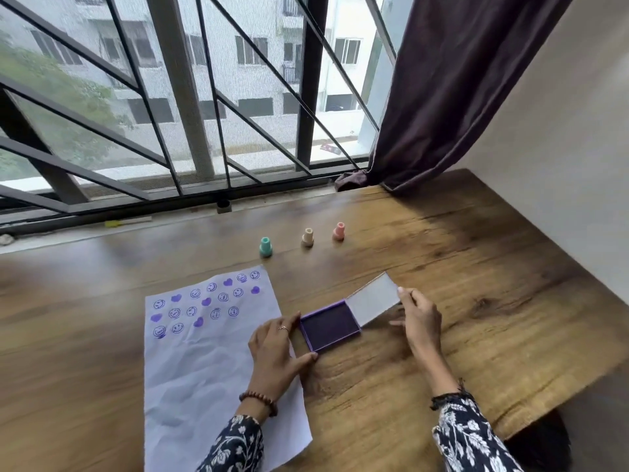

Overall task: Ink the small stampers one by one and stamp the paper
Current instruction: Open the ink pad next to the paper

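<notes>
Stampers stood untouched in a row beyond the ink pad (329,327); her right hand (417,318) pinched the hinged lid (372,298) by its edge, fingertips (401,291) closed on it; left hand (274,349), fingers spread, braced the pad's side, seemingly against sliding; teal stamper (265,247), cream stamper (307,237), pink stamper (339,231) waited; the paper (204,356) lay left, partly stamped.

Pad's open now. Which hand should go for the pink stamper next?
Probably the right hand. The pink stamper stands farthest right in the row, beyond the lid that hand holds. The left hand steadies the ink pad from its left side, so it would have to cross over it.
</notes>
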Demonstrator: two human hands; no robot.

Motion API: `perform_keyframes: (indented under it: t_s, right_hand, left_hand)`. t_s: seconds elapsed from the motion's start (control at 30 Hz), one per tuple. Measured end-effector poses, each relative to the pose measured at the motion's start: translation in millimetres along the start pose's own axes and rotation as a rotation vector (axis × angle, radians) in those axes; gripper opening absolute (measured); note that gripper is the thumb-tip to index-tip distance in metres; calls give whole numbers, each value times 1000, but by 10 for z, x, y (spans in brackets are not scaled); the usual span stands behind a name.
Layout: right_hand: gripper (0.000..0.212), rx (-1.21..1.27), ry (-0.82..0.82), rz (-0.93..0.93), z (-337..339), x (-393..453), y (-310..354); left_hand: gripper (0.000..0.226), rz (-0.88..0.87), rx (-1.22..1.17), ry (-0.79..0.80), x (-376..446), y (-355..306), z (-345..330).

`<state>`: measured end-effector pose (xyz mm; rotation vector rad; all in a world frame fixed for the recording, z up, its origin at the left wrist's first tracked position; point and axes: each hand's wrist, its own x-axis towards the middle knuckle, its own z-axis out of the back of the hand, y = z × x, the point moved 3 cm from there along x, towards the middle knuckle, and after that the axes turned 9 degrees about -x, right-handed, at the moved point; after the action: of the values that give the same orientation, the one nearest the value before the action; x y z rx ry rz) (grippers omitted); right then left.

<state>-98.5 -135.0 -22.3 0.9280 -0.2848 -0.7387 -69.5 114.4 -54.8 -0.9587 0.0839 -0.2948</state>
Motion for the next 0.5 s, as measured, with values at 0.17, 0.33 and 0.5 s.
perform_keyframes:
  t_s: [0.17, 0.33, 0.5]
  right_hand:
    - [18, -71, -58, -27, -11, 112, -241]
    - [11, -61, -13, 0, -10, 174, -270]
    - [10, -122, -14, 41, 17, 283, -140]
  left_hand:
    - [70, 76, 36, 31, 9, -25, 30]
    - [71, 116, 32, 54, 10, -73, 64]
    - [68, 158, -12, 18, 52, -125, 114]
